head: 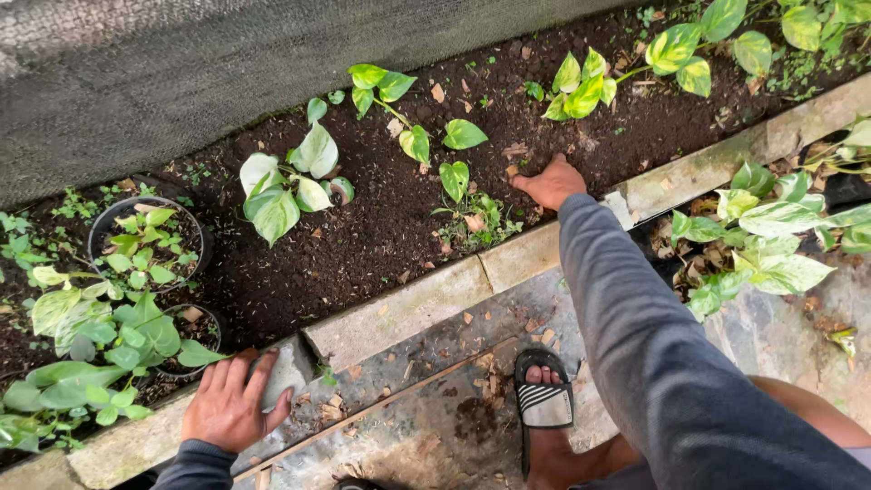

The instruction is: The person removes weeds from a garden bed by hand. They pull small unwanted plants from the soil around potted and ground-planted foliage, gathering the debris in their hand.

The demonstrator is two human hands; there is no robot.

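Dark loose soil bed (381,227) lay flat behind grey concrete curb (399,313); small green-leaved seedling (476,213) stood upright near curb.

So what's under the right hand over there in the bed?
The right hand presses on dark soil just past the concrete edging, beside small green weeds. Whatever lies beneath the palm and fingers is covered; nothing shows in its grip.
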